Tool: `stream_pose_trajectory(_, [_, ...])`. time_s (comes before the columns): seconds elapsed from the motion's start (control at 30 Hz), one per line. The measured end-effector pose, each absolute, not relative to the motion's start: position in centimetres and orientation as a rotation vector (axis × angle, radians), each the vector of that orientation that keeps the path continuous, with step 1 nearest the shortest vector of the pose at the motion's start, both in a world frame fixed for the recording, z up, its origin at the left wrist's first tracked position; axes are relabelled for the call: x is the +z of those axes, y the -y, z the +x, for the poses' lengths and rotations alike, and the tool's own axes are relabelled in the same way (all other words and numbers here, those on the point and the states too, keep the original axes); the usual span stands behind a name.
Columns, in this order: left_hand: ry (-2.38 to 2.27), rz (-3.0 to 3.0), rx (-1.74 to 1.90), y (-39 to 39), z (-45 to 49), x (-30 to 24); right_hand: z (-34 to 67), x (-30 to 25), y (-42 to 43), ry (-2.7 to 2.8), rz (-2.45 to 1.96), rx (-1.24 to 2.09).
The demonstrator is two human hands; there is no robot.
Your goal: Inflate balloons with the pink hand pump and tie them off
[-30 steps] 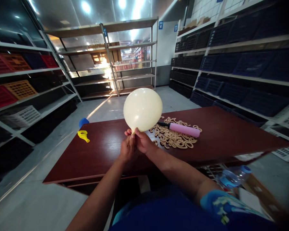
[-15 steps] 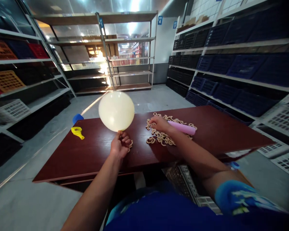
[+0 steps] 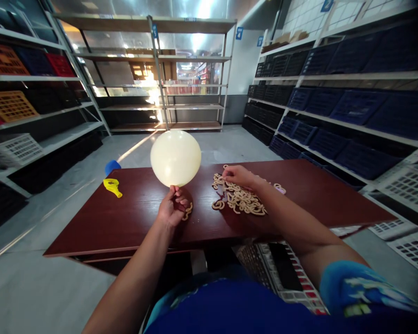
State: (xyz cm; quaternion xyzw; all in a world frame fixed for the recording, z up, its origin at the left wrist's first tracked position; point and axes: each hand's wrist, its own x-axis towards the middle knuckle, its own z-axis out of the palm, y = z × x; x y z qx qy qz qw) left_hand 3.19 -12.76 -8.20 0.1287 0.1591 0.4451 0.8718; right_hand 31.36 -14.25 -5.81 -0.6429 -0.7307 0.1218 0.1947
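Note:
My left hand [image 3: 174,206] pinches the neck of an inflated pale yellow balloon [image 3: 176,157], which stands upright above the table [image 3: 135,227]. Beside that hand's lower edge lies a beige curled piece [image 3: 187,211]. Over a pile of similar beige curled pieces [image 3: 245,199] is my right hand [image 3: 239,176], its fingers drawn together; whatever may be between them is too small to make out. Most of a pink cylinder [image 3: 280,189] is hidden behind my right forearm, with only its end showing among the pieces.
At the table's left end lie a yellow flat object [image 3: 112,187] with a narrow tail and a blue rounded object [image 3: 112,167]. A crate [image 3: 292,273] stands below the front edge. Shelves with dark blue crates [image 3: 355,104] line the right; more racks stand left and behind.
My right hand has shifted slightly right over the pile, and its forearm now covers most of the pink cylinder. The balloon stays in my left hand. The view has shifted a little.

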Motion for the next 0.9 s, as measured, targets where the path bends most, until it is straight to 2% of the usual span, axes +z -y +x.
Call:
stream_pose_trajectory(0.13, [-0.340,0.298,0.963,12.1,2.9,-7.7,29.0,-1.9,14.0,1.711,-1.571,0.952])
stream_pose_trajectory(0.23, [-0.390,0.344,0.982,11.8,3.0,-7.2,26.6,-0.4,13.8,1.633,-1.399,1.103])
stream_pose_trajectory(0.57, [-0.586,0.409,1.019,12.2,3.2,-6.7,20.0,0.7,12.7,1.822,-1.230,1.127])
stream_pose_trajectory(0.9, [-0.502,0.286,0.889,13.2,1.7,-7.0,17.9,-0.2,11.5,1.837,-1.215,1.050])
